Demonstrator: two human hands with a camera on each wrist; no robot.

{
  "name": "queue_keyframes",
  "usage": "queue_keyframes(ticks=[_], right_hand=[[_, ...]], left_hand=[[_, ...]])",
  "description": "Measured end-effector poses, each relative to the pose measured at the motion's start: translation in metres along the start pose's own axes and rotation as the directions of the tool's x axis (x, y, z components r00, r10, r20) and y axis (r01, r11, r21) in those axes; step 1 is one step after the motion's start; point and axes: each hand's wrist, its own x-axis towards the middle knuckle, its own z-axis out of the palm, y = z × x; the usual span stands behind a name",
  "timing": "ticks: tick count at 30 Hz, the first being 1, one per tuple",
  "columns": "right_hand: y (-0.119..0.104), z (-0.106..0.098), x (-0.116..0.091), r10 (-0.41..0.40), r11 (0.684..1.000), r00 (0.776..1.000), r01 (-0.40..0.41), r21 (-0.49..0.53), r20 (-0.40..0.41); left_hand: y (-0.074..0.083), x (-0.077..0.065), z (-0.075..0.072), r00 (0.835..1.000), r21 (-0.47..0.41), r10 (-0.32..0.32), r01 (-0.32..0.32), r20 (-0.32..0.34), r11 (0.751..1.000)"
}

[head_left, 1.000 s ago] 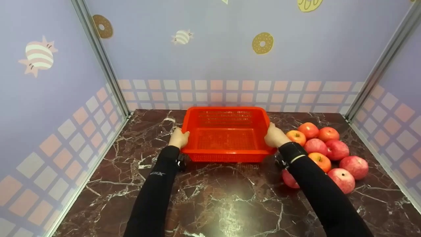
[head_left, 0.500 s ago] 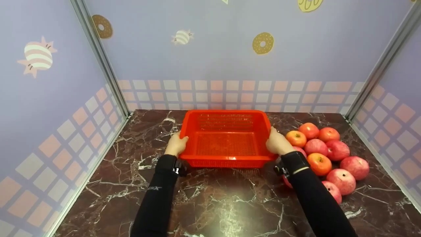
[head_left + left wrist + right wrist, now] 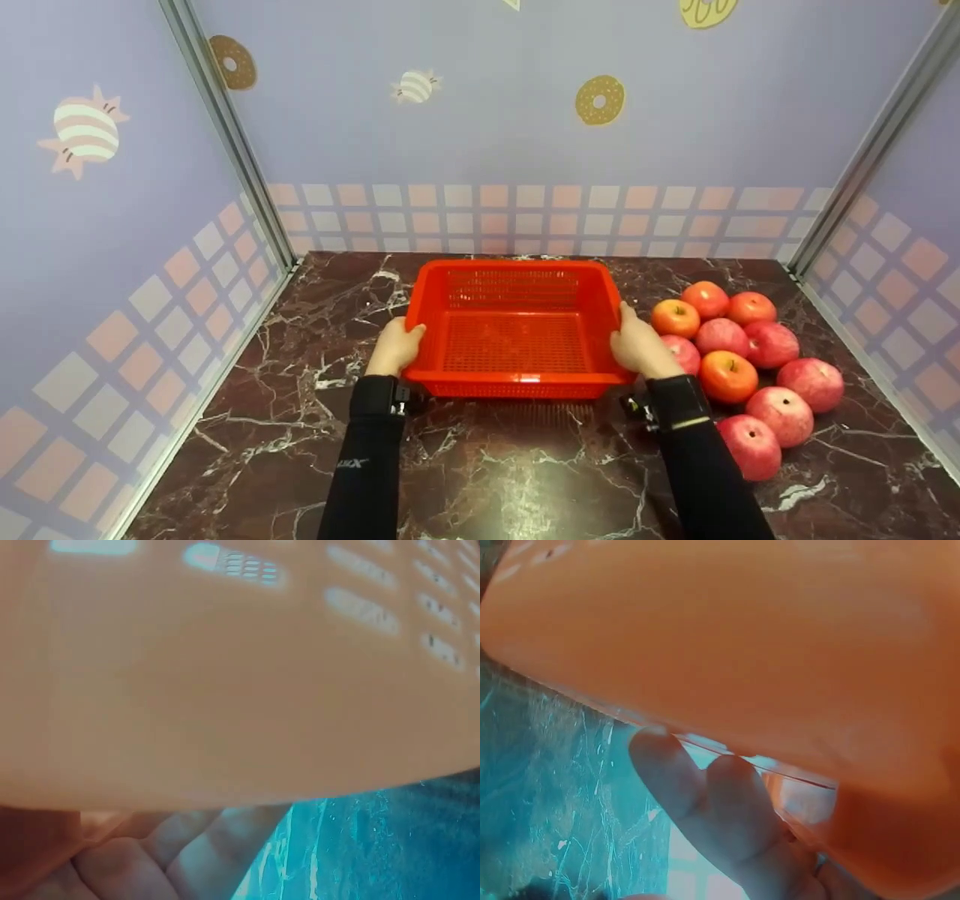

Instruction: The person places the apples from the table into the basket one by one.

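Note:
A red plastic basket (image 3: 517,379) with slotted walls is in the middle of the head view, with nothing inside it. My left hand (image 3: 396,346) grips its left rim, thumb over the edge. On the opposite side my right hand (image 3: 641,345) holds the right rim. Both wrist views are mostly filled by the basket wall (image 3: 225,690), which looks orange-tan there. Curled fingers (image 3: 739,802) show beneath the basket edge in the right wrist view, and fingers (image 3: 202,855) also show below it in the left wrist view. Whether the base touches the table cannot be told.
Several red and orange apples (image 3: 722,337) lie grouped on the dark marbled table (image 3: 495,465), right of the basket and close to my right hand and forearm. Patterned panels (image 3: 517,150) enclose the table at the back and both sides.
Both hands have drawn the basket toward me, away from the back panel, with their grip on its rims kept. More of the near apples now show beside my right forearm.

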Motion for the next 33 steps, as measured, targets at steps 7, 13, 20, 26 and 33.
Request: queue_keyframes(ticks=[7, 13, 20, 26, 33], right_hand=[[0.0, 0.002, -0.012, 0.012, 0.998, 1.0, -0.012, 0.054, 0.007], [0.001, 0.002, -0.02, 0.005, 0.996, 1.0, -0.004, 0.093, -0.009], [0.002, 0.001, -0.029, -0.017, 0.994, 1.0, 0.019, 0.112, -0.017], [0.004, -0.003, -0.03, -0.021, 0.995, 1.0, 0.021, 0.098, 0.0], [0.007, -0.002, -0.033, -0.058, 0.996, 0.998, 0.058, 0.072, 0.005]], left_hand=[[-0.003, -0.013, -0.002, 1.0, -0.009, 0.001, -0.001, -0.005, 1.0], [-0.004, -0.021, -0.002, 1.0, -0.007, 0.001, -0.001, -0.008, 1.0], [-0.004, -0.028, -0.004, 1.0, 0.024, 0.016, -0.017, 0.007, 1.0], [-0.001, -0.03, -0.006, 0.999, 0.035, 0.027, -0.028, 0.033, 0.999], [-0.002, -0.032, -0.005, 0.999, 0.037, 0.025, -0.027, 0.044, 0.999]])
